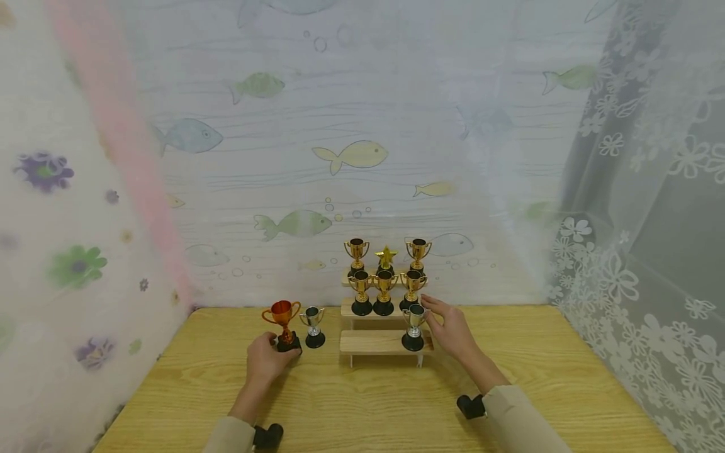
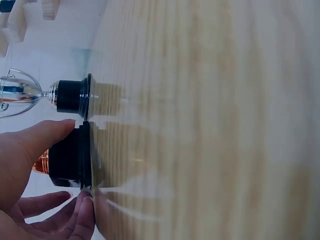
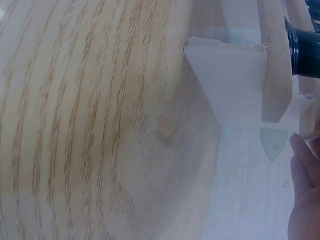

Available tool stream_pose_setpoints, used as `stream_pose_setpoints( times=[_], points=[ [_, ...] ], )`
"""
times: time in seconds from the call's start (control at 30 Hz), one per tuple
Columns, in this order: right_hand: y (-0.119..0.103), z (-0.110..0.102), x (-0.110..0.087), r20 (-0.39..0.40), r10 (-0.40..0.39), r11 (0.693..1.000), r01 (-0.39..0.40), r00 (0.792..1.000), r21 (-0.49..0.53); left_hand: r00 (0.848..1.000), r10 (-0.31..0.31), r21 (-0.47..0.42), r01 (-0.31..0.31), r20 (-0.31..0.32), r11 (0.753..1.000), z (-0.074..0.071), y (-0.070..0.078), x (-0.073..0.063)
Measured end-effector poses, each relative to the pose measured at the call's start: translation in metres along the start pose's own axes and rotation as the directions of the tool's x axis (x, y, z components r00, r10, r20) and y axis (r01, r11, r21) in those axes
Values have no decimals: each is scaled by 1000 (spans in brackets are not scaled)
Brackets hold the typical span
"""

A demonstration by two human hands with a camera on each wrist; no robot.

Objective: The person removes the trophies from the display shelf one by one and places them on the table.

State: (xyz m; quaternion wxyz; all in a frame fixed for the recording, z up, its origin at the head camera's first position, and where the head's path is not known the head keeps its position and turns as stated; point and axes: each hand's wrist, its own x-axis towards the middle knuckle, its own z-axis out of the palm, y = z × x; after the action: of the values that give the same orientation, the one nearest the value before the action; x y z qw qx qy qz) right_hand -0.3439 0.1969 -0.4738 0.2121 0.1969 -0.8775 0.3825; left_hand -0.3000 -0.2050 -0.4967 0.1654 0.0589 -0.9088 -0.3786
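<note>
At the left of the table stands an orange-bronze trophy cup with a black base. My left hand holds it low down, the thumb at one side of the base and the fingers at the other. Just right of it is a silver trophy cup, standing upright on the table. Another silver trophy cup stands at the right end of the stand's lowest step. Beside that cup is my right hand, its fingers extended along the stand's right side.
The stand's middle step bears several gold cups. On the top step, a gold star trophy stands between two gold cups. A fish-patterned sheet hangs behind the wooden table; a lace curtain hangs at right.
</note>
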Motion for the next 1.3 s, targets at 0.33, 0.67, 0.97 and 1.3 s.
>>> stream_pose_setpoints(
  times=[0.33,0.67,0.97,1.3],
  points=[
    [-2,-1,0,11,10,1000,-10,1000,-5,998,15,-15,-14,59,1000,-8,1,-11],
    [-2,-1,0,16,10,1000,-10,1000,-5,997,39,-69,-34,62,997,-17,13,-26],
    [-4,-1,-1,18,13,1000,-13,1000,-6,993,111,-153,-104,41,983,-13,37,-37],
    [-2,-1,0,6,6,1000,-6,1000,-13,967,248,-139,-239,55,961,3,60,-43]
  ],
)
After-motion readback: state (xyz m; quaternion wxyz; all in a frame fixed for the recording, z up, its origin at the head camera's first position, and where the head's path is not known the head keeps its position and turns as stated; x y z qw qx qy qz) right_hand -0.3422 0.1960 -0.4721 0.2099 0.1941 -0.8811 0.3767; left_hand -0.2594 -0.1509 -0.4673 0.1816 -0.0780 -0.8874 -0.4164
